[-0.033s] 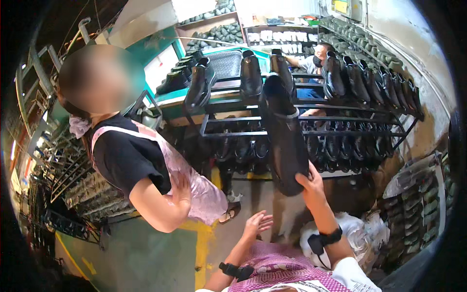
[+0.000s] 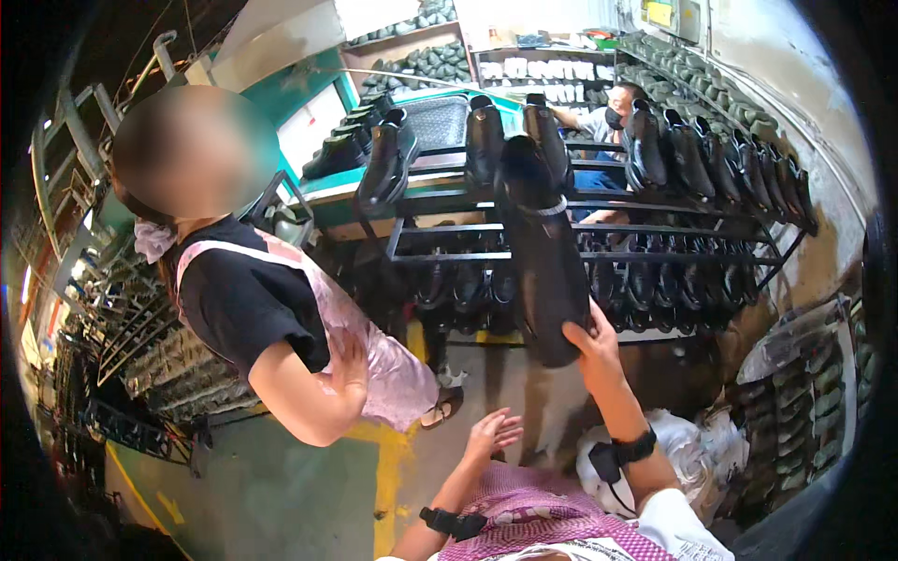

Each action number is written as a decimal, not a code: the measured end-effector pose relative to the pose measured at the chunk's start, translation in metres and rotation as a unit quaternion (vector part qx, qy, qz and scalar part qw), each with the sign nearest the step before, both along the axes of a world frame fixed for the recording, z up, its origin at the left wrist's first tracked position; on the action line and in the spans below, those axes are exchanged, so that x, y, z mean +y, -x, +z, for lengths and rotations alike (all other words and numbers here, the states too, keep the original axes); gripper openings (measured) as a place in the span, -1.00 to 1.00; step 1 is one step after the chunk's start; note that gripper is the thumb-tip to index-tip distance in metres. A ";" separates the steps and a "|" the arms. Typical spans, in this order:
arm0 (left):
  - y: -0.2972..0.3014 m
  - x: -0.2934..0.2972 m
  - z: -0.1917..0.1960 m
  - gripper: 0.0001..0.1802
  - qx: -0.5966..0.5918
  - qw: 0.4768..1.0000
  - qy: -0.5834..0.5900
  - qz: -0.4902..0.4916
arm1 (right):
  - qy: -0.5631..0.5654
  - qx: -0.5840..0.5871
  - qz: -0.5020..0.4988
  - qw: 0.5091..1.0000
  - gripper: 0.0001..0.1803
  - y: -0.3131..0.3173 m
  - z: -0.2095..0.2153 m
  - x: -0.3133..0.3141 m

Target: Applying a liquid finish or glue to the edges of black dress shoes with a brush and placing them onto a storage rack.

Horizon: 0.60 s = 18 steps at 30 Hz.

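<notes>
My right hand [image 2: 597,353] grips a black shoe [image 2: 543,271] by its toe end, thumb on the upper. The shoe is held up with its heel end pointing away from me, in front of the rack. My left hand [image 2: 493,436] hangs lower, near my apron, fingers apart with nothing in them. Beyond the held shoe, more black shoes [image 2: 645,150] sit along the upper bars of a black metal rack [image 2: 673,209]. Others line its lower level, partly hidden by the held shoe.
A person in a pink apron [image 2: 398,379] stands close on the left. Another person [image 2: 599,122] is behind the rack. White plastic bags [image 2: 687,449] lie by my right forearm. Racks of shoe-shaped pieces [image 2: 804,411] stand at right. Yellow lines [image 2: 391,467] mark the floor.
The shoe and my right hand have shifted very slightly up and to the left. My left hand and the person beside me look almost the same.
</notes>
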<state>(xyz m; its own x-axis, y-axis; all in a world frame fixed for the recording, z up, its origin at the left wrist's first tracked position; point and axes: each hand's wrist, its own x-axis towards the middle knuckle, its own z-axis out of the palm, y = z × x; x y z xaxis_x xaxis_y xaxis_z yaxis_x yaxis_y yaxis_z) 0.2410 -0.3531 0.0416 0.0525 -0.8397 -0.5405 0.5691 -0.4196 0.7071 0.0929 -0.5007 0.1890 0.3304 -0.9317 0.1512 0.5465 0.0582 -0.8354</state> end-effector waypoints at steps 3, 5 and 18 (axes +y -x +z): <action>-0.011 0.010 -0.014 -0.59 0.014 0.999 -0.024 0.035 | 0.033 -0.029 0.011 0.999 -0.27 -0.042 0.017 -0.036; -0.019 0.006 -0.013 -0.63 0.014 0.997 -0.045 0.060 | 0.041 -0.003 0.020 0.999 -0.25 -0.070 0.023 -0.060; -0.110 -0.106 0.028 -0.57 0.008 0.970 0.108 0.219 | -0.044 0.075 -0.073 0.994 -0.05 -0.267 0.036 -0.215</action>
